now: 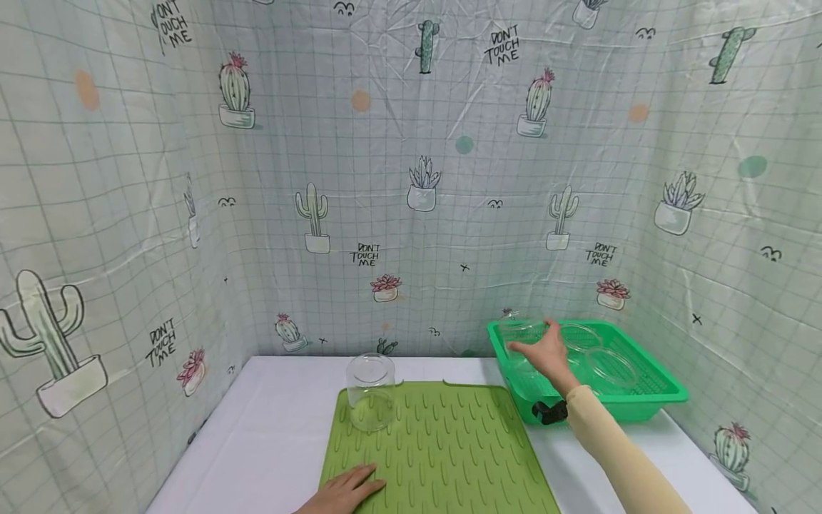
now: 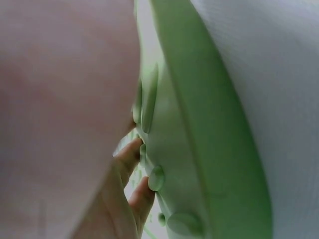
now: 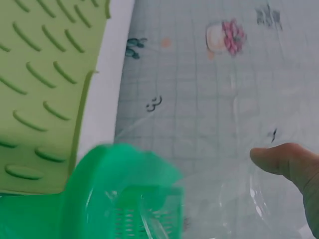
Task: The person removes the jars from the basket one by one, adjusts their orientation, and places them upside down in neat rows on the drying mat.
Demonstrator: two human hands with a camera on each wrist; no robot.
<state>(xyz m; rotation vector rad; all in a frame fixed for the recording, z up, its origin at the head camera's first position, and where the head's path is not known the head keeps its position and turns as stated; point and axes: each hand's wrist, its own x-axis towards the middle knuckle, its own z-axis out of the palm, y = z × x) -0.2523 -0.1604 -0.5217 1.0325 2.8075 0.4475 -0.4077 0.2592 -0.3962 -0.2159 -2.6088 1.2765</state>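
Observation:
My right hand (image 1: pixel 547 355) grips a clear plastic jar (image 1: pixel 516 332) at the left back part of the green basket (image 1: pixel 661 391). In the right wrist view only the thumb (image 3: pixel 286 162) shows plainly, against the jar's see-through wall. More clear round containers (image 1: pixel 613 368) lie in the basket. Another clear jar (image 1: pixel 371 403) stands on the back left corner of the green ridged mat (image 1: pixel 449 446). Near the mat's front left, my left hand (image 1: pixel 343 491) rests with its fingers extended; the left wrist view shows fingertips touching the raised ridges.
The mat and basket lie side by side on a white table (image 1: pixel 257 435). A cactus-print curtain (image 1: pixel 385 178) surrounds the table at the back and both sides. Slotted walls make up the basket, whose left rim is close to the mat's right edge.

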